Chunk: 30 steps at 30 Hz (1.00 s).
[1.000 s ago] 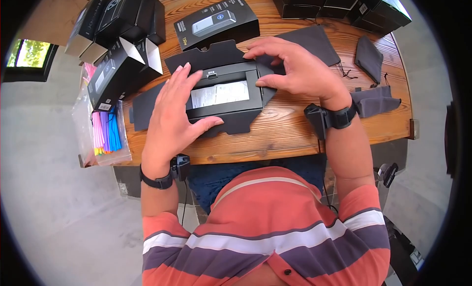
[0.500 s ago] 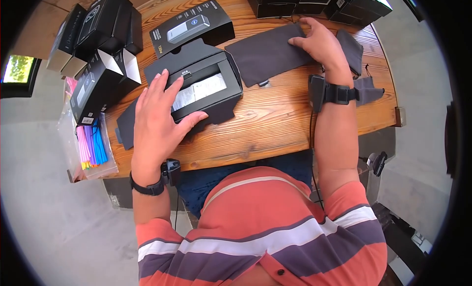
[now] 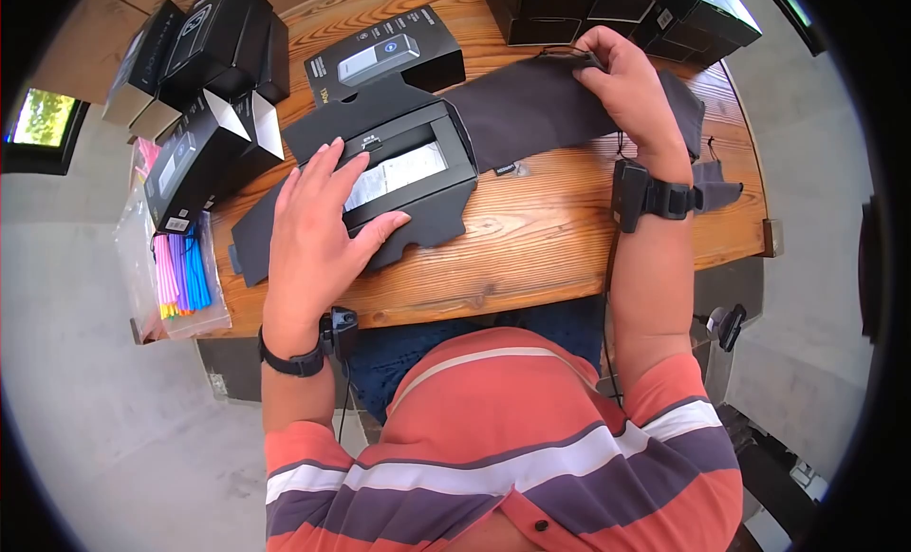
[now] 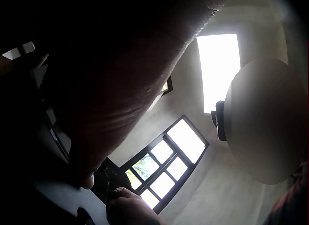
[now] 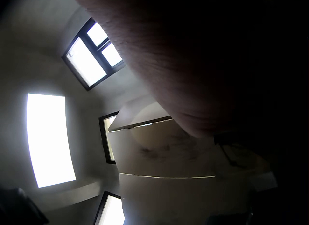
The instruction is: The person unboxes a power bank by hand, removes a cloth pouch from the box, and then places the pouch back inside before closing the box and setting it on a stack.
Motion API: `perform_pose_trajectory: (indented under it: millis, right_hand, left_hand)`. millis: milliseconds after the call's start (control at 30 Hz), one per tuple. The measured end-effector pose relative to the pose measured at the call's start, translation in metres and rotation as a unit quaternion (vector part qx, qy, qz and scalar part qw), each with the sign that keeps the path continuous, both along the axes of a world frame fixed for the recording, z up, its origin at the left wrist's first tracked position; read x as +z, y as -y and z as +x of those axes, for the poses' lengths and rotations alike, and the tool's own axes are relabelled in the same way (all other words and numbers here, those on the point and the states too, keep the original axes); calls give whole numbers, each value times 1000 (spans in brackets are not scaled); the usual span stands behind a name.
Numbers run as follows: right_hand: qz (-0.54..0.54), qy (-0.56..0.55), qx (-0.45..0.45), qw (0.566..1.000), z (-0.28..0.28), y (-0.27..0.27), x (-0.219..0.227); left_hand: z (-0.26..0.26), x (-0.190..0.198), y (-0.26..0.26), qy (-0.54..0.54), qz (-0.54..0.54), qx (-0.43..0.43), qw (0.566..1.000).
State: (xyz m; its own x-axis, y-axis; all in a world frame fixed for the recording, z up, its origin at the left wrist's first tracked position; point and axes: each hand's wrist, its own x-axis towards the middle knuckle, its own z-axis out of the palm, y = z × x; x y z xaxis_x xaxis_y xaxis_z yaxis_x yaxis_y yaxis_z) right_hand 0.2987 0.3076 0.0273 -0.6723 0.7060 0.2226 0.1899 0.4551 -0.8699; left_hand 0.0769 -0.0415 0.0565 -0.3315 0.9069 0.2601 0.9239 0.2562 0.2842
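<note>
An unfolded black box (image 3: pixel 422 204) lies on the wooden table, its flaps spread and a folded white printed paper (image 3: pixel 400 174) showing in its tray. My left hand (image 3: pixel 318 215) rests over the box's left part, fingers straight and thumb spread toward the near flap. To the right, a flat dark grey drawstring pouch (image 3: pixel 531 111) stretches out from beside the box. Its far right end, by the cord, is pinched between the thumb and fingers of my right hand (image 3: pixel 629 94). The palm side of each hand fills much of its wrist view, in shadow.
A closed black product box (image 3: pixel 384 58) stands behind the open one. More black boxes are stacked at the back left (image 3: pixel 209 39) and back right (image 3: pixel 588 11). A clear bag of coloured ties (image 3: pixel 180 272) lies at the left edge; other grey pouches (image 3: pixel 685 111) lie right.
The right hand has left the box's right end, reached right to the grey pouch, and taken hold of its end, lifting it slightly. The left hand has stayed on the box.
</note>
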Motion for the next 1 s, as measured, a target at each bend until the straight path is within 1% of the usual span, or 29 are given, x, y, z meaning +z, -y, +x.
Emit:
perform_pose_trajectory:
  millis: [67, 100, 133, 167, 200, 233, 267, 300, 333, 400, 433, 467, 500, 533, 600, 633, 667, 700, 733, 767, 800, 833, 867, 900, 933, 967, 1000]
  right_hand:
    - [39, -44, 8, 998, 1, -1, 5]
    - [41, -43, 8, 998, 3, 2, 10]
    - [34, -81, 18, 996, 6, 5, 17]
    - [27, -119, 29, 992, 8, 10, 25]
    - [30, -117, 33, 992, 11, 14, 33]
    - [26, -142, 36, 989, 15, 18, 40]
    - [22, -167, 38, 985, 19, 22, 49]
    - [26, -165, 43, 985, 23, 26, 58]
    - [30, -164, 45, 985, 27, 32, 67]
    - [22, -187, 64, 980, 34, 44, 84]
    - [9, -196, 86, 977, 41, 44, 89]
    - [14, -193, 86, 977, 46, 46, 95]
    - [-9, -229, 123, 966, 52, 49, 100]
    - [-33, -263, 160, 951, 58, 52, 105]
    - [-35, -264, 151, 952, 69, 57, 112]
    - [-53, -291, 172, 940, 73, 58, 113]
    - [-70, -319, 192, 925, 78, 59, 114]
    - [-113, -341, 205, 911, 82, 60, 114]
    - [-110, -338, 204, 912, 87, 58, 112]
    - [-151, -357, 221, 895, 92, 55, 111]
    - [-191, -376, 236, 876, 96, 53, 110]
    - [-189, -375, 233, 877, 100, 52, 108]
    - [-190, -353, 187, 897, 103, 51, 106]
    - [-190, -332, 140, 913, 107, 49, 103]
    - [-190, -332, 137, 914, 112, 43, 97]
    - [-188, -280, 79, 938, 118, 35, 87]
    - [-186, -227, 21, 956, 122, 32, 78]
  left_hand:
    - [1, 1, -2, -2, 6, -4, 1000]
    - [2, 2, -3, -4, 11, -6, 1000]
    - [2, 3, -4, -3, 15, -5, 1000]
    - [2, 3, -7, 17, 37, -14, 999]
    - [2, 3, -8, 38, 60, -22, 997]
    - [4, 5, -9, 39, 63, -19, 997]
    - [6, 9, -11, 87, 86, -19, 992]
    - [10, 13, -13, 133, 110, -21, 985]
    - [14, 16, -16, 135, 115, -21, 984]
    - [25, 21, -22, 235, 178, -22, 955]
    - [31, 22, -26, 237, 183, -24, 954]
    - [37, 23, -31, 266, 219, -50, 937]
    - [44, 23, -35, 294, 254, -76, 918]
    - [52, 23, -41, 297, 259, -77, 916]
    - [71, 24, -54, 363, 280, -121, 881]
    - [78, 19, -61, 394, 277, -128, 867]
    - [87, 11, -70, 431, 282, -127, 848]
    - [98, 9, -76, 488, 262, -112, 825]
    - [109, 7, -81, 543, 240, -96, 799]
    - [121, -4, -88, 641, 261, -112, 713]
    - [124, -4, -92, 643, 260, -115, 711]
    - [125, -4, -97, 753, 171, -117, 624]
    - [128, -5, -100, 843, 75, -115, 521]
    - [130, -9, -101, 844, 72, -116, 520]
    - [130, -17, -101, 839, 71, -102, 529]
    - [130, -24, -101, 835, 70, -86, 539]
    - [129, -27, -101, 835, 65, -85, 540]
